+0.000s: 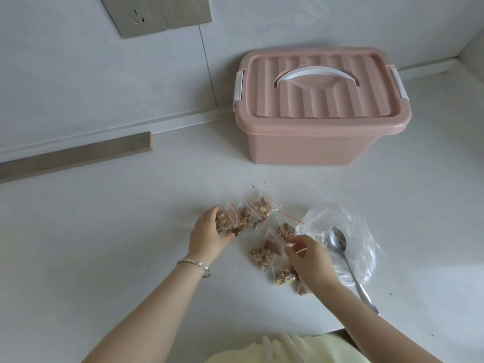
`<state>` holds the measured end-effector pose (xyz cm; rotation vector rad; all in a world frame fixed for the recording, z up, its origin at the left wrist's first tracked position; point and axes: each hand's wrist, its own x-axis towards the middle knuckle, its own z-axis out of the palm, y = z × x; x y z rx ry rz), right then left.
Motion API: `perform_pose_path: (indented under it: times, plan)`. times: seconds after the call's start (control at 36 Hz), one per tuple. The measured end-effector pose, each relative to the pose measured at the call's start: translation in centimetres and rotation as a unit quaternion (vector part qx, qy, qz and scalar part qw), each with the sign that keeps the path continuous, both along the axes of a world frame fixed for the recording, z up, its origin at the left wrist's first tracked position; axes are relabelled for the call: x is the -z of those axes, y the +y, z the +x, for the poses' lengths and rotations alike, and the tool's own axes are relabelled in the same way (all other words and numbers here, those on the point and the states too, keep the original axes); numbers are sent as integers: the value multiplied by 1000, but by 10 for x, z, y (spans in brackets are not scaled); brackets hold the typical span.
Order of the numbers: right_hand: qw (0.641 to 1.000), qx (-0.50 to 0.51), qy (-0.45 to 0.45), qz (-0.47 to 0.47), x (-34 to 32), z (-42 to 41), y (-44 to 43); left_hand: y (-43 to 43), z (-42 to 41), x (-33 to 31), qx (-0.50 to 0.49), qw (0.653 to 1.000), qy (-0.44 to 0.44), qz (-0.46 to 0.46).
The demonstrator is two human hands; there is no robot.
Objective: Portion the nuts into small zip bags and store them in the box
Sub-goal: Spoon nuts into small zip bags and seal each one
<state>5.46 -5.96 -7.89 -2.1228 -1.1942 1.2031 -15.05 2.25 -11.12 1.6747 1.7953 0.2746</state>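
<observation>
1. The filled zip bags [262,254] lie toward the near edge of the surface [131,231] — the left hand [207,235] curls round one bunch, and the right hand [309,258] pinches another bag's top.
2. They are best gathered into one stack, each checked shut.
3. The box [311,145], toward the far edge, is lidded — one hand must come free to unlatch it.

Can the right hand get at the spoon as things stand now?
Probably yes: the spoon lies uncovered just beside the right hand, but that hand pinches a small bag.
</observation>
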Motion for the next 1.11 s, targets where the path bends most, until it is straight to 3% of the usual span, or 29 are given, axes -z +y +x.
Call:
perform_pose_path:
  times: [0.25, 0.36, 0.47, 0.58, 0.72, 0.83, 0.89, 1.0, 1.11]
  plan:
    - [995, -12, -20, 95, -27, 1, -8, -13, 5, -4, -68, 992, -36, 98]
    - [982, -56, 22, 177, -47, -14, -8, -38, 16, -34, -56, 984, -74, 149]
    - [966, -140, -20, 218, -66, -29, -9, -62, 30, -62, -23, 977, -110, 183]
    - [965, -104, -33, 239, -80, -33, -11, -79, 41, -79, -16, 964, -118, 236]
    - [960, -102, 4, 263, -80, -21, -18, -90, 49, -86, -8, 960, -178, 215]
    - [938, -154, -4, 310, -87, -7, -23, -94, 47, -96, 42, 944, -320, 73]
    - [921, -197, -23, 337, -93, 3, -22, -93, 45, -102, 70, 926, -355, 104]
    - [893, -268, -25, 361, -105, 18, -22, -86, 40, -115, 162, 912, -314, 210]
    - [889, -288, -39, 354, -109, 25, -25, -82, 39, -123, 209, 913, -247, 249]
